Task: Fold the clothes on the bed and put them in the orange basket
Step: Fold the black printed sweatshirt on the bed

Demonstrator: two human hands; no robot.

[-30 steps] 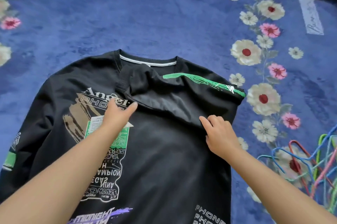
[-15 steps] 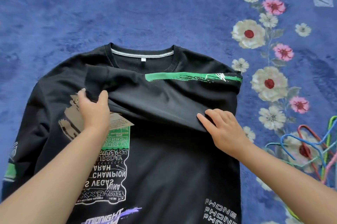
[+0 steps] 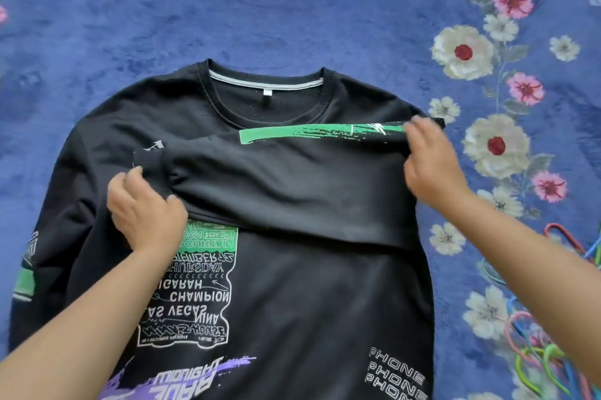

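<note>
Bed: blue plush cover (image 3: 227, 2) with a flower border down its right side; coloured hangers (image 3: 546, 347) heaped at the lower right edge.

Item: black sweatshirt (image 3: 325, 302), laid flat, printed side up, collar away from me. One sleeve (image 3: 286, 184) is folded across the chest, green stripe uppermost.

My left hand (image 3: 146, 214): fingers curled, pinching the ribbed cuff (image 3: 151, 168) at the sleeve's end.

My right hand (image 3: 429, 168): fingers fairly straight, resting on the fold at the shoulder, beside the garment's right edge.

Orange basket: not in view.

Risks, as I judge them: the sleeve lies slightly slanted, so letting go of the cuff unsmoothed could leave a bunched fold. The other sleeve, not yet folded, hangs toward the left edge, and its drag could pull the body askew.
</note>
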